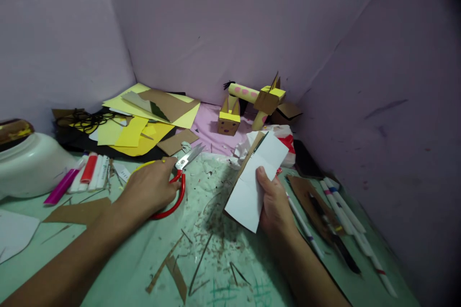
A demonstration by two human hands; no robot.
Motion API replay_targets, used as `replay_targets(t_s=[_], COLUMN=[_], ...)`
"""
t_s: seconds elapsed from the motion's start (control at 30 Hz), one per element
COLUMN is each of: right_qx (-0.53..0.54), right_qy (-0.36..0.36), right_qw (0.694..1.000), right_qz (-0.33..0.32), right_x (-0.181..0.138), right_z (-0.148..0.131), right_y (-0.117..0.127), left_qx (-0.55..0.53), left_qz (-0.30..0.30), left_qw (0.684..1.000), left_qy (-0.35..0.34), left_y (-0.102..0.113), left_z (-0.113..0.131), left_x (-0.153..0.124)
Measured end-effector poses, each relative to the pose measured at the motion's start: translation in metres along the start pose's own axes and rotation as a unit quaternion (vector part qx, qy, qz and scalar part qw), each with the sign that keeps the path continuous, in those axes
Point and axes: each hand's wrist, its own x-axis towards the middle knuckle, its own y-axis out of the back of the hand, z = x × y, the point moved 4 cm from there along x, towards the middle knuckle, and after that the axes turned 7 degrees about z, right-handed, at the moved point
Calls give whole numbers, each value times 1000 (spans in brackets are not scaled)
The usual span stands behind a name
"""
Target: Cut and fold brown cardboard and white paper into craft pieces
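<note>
My left hand (154, 183) is closed around a pair of scissors with red handles (182, 196). Their metal blades (190, 156) point up and to the right, slightly parted. In my right hand (275, 204) is a folded piece of white paper (248, 187), gripped with the thumb on top and the fingers hidden behind. A brown cardboard edge shows along the paper's left side. The scissors and the paper are apart, with a stretch of green tabletop between them.
Cardboard animal heads (229, 120) and yellow spotted tubes (245, 91) stand at the back. Coloured paper sheets (137, 129) lie back left, markers (95, 172) beside a white rounded object (34, 165). Pens (342, 211) and a dark-handled knife (334, 237) lie right. Cardboard scraps (176, 276) lie in front.
</note>
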Motion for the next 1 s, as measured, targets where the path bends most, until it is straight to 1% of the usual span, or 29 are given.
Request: replay_targets(t_s=[0.03, 0.1, 0.13, 0.17, 0.2, 0.23, 0.27, 0.3, 0.33, 0.37, 0.4, 0.47, 0.57, 0.67, 0.73, 0.83, 1.0], right_qx=[5, 13, 17, 19, 20, 18, 13, 7, 1, -4, -8, -19, -48, -56, -52, -57, -83], right_qy=[3, 10, 14, 20, 25, 29, 30, 28, 24, 21, 21, 26, 15, 6, 8, 19, 80], right_qw=[1000, 1000, 1000, 1000, 999, 999, 999, 1000, 1000, 1000, 1000, 999, 997, 997, 998, 997, 993], right_qz=[1, 5, 6, 7, 10, 12, 12, 9, 3, -7, -19, -37, -50, -48, -45, -42, -32], right_x=[0, -2, -2, -3, -4, -5, -7, -8, -9, -9, -10, -8, -4, -2, -2, -5, -8], right_z=[1, 2, 2, 2, 2, 2, 3, 4, 5, 5, 5, 3, -2, -6, -7, -4, -4], right_y=[0, 0, 0, -1, -1, -1, -1, -2, -2, -3, -4, -4, -3, -1, -1, -1, 0], left_qx=[-8, -66, -131, -218, -321, -419, -496, -544, -572, -590, -601, -611, -617, -624, -628, -625, -619], left_qz=[16, 85, 111, 112, 58, -45, -179, -267, -296, -306, -294, -264, -253, -251, -252, -262, -274], left_qw=[1000, 994, 985, 969, 944, 905, 848, 794, 762, 744, 739, 740, 734, 726, 722, 724, 728], left_qy=[-5, 5, 17, 34, 46, 53, 52, 51, 57, 63, 72, 95, 129, 146, 147, 132, 110], left_y=[2, 9, 13, 13, 9, 2, -7, -12, -14, -15, -16, -16, -15, -13, -14, -17, -21], left_z=[1, 9, 15, 21, 30, 43, 57, 70, 77, 83, 85, 84, 79, 76, 76, 79, 85], left_x=[-1, -6, -10, -15, -21, -27, -36, -44, -49, -52, -53, -51, -46, -44, -45, -47, -52])
